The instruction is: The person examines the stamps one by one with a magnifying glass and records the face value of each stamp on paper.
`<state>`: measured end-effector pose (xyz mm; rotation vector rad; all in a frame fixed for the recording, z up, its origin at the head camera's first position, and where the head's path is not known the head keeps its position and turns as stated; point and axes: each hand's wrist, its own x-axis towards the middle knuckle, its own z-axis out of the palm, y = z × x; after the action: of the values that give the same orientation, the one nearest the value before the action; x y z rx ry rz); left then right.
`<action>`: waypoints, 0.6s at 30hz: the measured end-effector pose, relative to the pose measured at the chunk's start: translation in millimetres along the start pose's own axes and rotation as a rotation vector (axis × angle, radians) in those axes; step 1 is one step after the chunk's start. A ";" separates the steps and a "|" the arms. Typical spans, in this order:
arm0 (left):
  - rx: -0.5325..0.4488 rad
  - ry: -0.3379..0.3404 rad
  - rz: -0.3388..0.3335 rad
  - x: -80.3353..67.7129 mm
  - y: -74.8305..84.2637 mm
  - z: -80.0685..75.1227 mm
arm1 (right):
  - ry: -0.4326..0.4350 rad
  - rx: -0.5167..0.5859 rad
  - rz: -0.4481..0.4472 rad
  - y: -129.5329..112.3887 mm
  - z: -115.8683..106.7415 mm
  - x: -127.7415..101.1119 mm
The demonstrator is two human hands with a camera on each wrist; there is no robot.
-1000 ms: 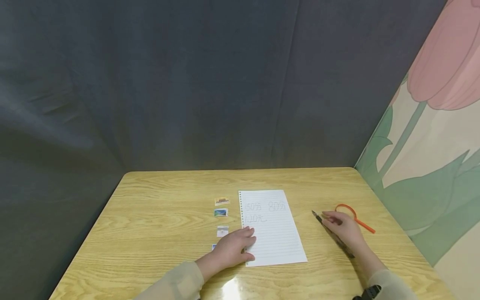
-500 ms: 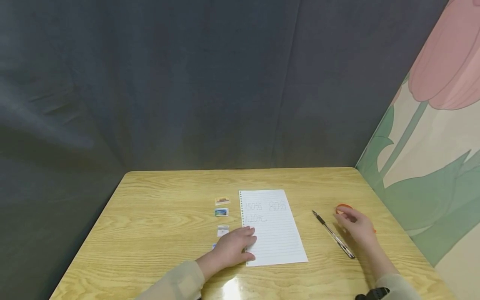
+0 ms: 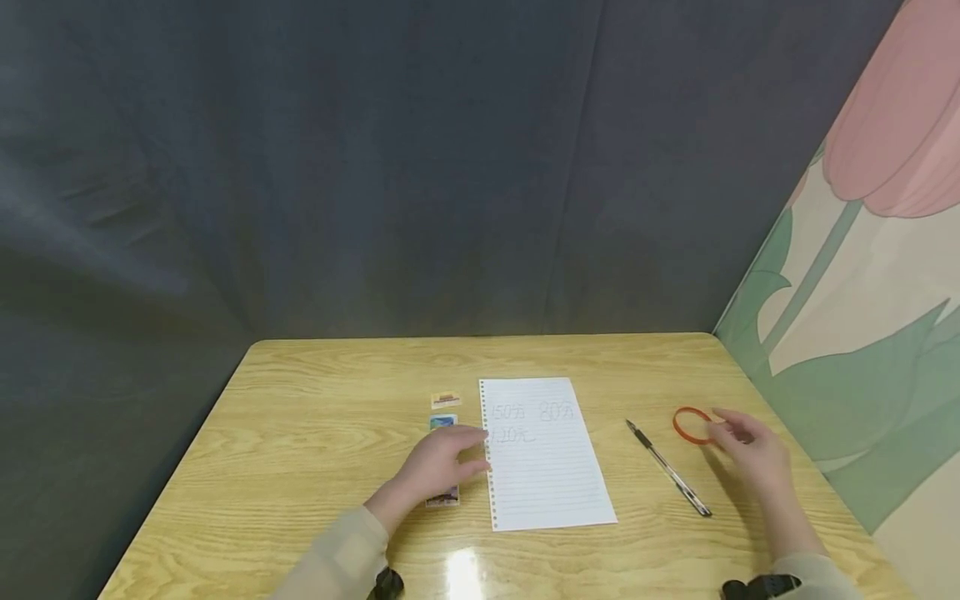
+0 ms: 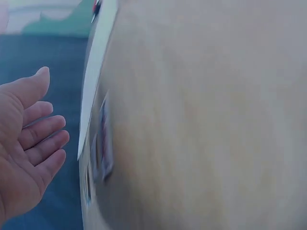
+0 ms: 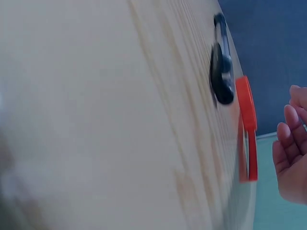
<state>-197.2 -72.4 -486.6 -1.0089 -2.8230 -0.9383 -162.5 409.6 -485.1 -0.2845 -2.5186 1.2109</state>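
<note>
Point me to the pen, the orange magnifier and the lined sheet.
pen (image 3: 667, 468): head view, middle of the barrel.
magnifier (image 3: 687, 425): head view, left side of the orange ring.
sheet (image 3: 551, 475): head view, blank lined middle.

Colours on the desk
The desk (image 3: 300, 433) was yellow woodgrain, the lined paper (image 3: 543, 467) white, the magnifier ring (image 3: 691, 425) orange, the pen (image 3: 667, 477) black.

Faint handwriting is seen at the top of the lined sheet (image 3: 543, 450) on the desk (image 3: 315, 433): "150分" and "80分" on the first line, and what looks like "1.20元" beneath. Print on the small stamps (image 3: 445, 401) beside the sheet is too small to be read.
</note>
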 end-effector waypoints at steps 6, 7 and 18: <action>-0.182 0.132 -0.145 6.6 -33.0 -17.2 | -0.023 -0.074 -0.014 9.1 -8.8 1.8; -0.199 0.150 -0.165 7.8 -38.4 -18.9 | -0.024 -0.082 -0.023 11.6 -9.7 2.0; -0.290 0.298 -0.345 20.4 -77.5 -27.4 | -0.134 -0.121 -0.043 35.8 -14.3 5.3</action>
<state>-263.4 -123.0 -501.7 -0.3460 -2.6975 -1.4255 -160.7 443.7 -503.7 -0.1822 -2.7036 1.0968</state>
